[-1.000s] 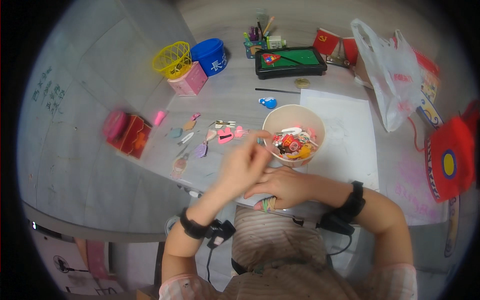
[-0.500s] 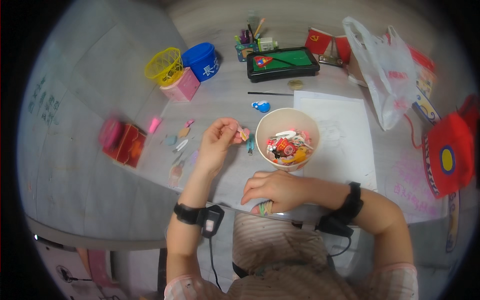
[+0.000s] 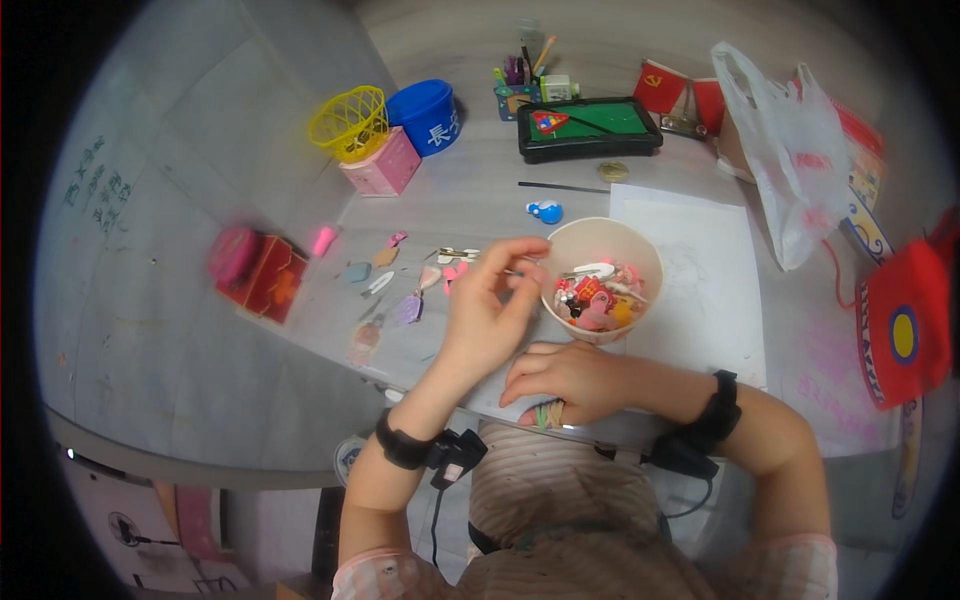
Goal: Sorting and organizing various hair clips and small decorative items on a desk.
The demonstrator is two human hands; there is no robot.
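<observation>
My left hand (image 3: 495, 310) is at the left rim of a white tub (image 3: 648, 245), its thumb and forefinger a little apart, and I see nothing between them. Inside the tub lies a heap of small hair clips and trinkets, with a pink piece (image 3: 597, 314) on top. My right hand (image 3: 575, 385) rests at the table's near edge below the tub, fingers loosely bent and apart from the thumb. Coloured elastic bands (image 3: 547, 414) circle that thumb. Left of my left hand are scattered clips: a white snap clip (image 3: 378, 284), a purple one (image 3: 410, 308), a tan one (image 3: 385, 258).
Paper sheets (image 3: 700, 300) lie right of the tub. Behind are a blue figurine (image 3: 546, 211), a toy billiard table (image 3: 590, 130), a blue bucket (image 3: 420, 115) and a yellow basket (image 3: 345, 125). A white plastic bag (image 3: 785, 170) and a red bag (image 3: 905, 320) stand right.
My left hand has moved right to the tub's rim. The pink and yellow piece it held no longer shows in its fingers, and a pink piece now tops the heap. My right hand stays put.
</observation>
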